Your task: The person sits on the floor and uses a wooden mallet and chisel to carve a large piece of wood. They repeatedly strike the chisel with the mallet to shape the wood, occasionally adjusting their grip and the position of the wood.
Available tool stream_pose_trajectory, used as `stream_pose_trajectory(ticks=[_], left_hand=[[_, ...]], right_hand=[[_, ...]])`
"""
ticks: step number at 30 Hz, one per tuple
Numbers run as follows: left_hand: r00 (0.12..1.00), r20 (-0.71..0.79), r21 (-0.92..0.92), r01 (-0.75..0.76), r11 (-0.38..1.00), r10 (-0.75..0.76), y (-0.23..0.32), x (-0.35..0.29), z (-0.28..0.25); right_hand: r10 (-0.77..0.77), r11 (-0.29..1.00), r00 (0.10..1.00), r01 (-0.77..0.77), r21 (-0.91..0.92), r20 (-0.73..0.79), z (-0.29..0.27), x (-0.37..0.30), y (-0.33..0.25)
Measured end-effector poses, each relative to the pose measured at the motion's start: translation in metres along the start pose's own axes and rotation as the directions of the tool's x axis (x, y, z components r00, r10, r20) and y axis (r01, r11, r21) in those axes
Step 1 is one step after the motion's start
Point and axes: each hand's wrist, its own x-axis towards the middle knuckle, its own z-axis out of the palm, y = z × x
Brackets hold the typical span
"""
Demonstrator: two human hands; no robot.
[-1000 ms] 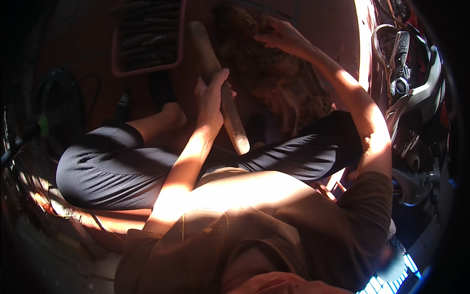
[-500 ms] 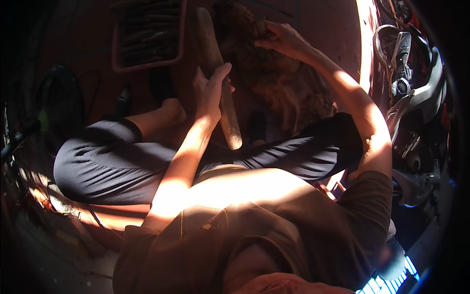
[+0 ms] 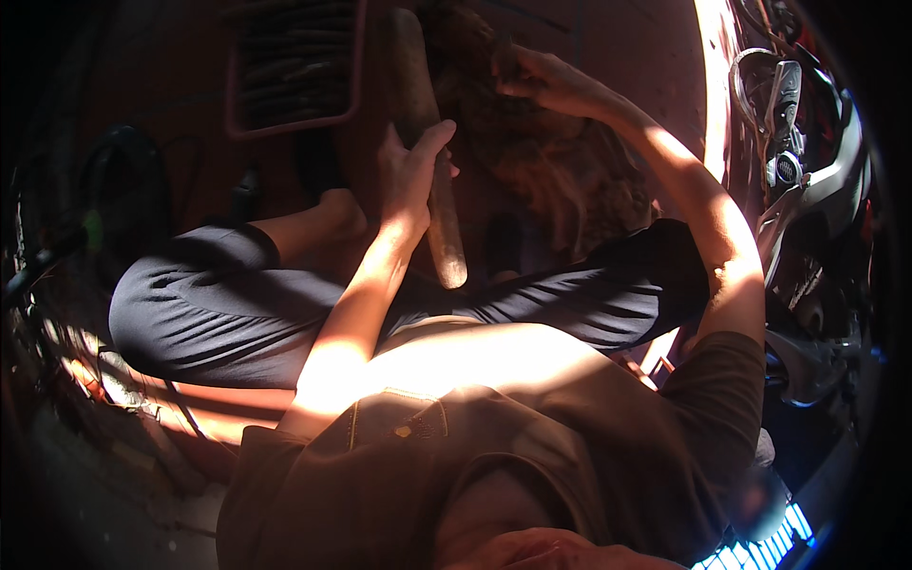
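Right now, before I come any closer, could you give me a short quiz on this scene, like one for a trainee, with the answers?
1. Which of the person's hands grips the stick?
2. True or false: the pink tub stands to the left of the stick.
3. Where does the brown heap lie?
a) inside the tub
b) on the floor
c) on top of the stick

Key:
1. The left hand.
2. True.
3. b
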Motion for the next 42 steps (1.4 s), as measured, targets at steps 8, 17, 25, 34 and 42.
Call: stream_pose_trajectory(ticks=[8, 17, 25, 34, 42], left_hand=[[1.0, 0.01, 0.046, -0.006, 0.999, 0.005, 0.004, -0.002, 0.002], [0.991, 0.067, 0.142, -0.124, 0.982, 0.115, 0.015, -0.013, 0.007], [0.963, -0.043, 0.344, -0.237, 0.909, 0.267, 0.03, -0.044, 0.01], [0.938, 0.171, 0.504, -0.345, 0.792, 0.3, 0.026, -0.043, 0.01], [0.982, 0.187, 0.651, -0.124, 0.749, 0.0, 0.033, -0.04, 0.006]], right_hand=[[-0.121, 0.989, 0.981, 0.132, -0.069, 0.149, 0.002, 0.006, -0.013], [-0.147, 0.964, 0.977, 0.177, -0.201, 0.152, 0.009, 0.006, 0.0], [-0.231, 0.937, 0.961, 0.262, -0.233, 0.152, 0.01, 0.006, 0.018], [-0.18, 0.926, 0.961, 0.237, -0.294, 0.209, 0.015, 0.006, 0.003], [-0.142, 0.93, 0.975, 0.19, -0.313, 0.171, 0.012, 0.001, 0.007]])
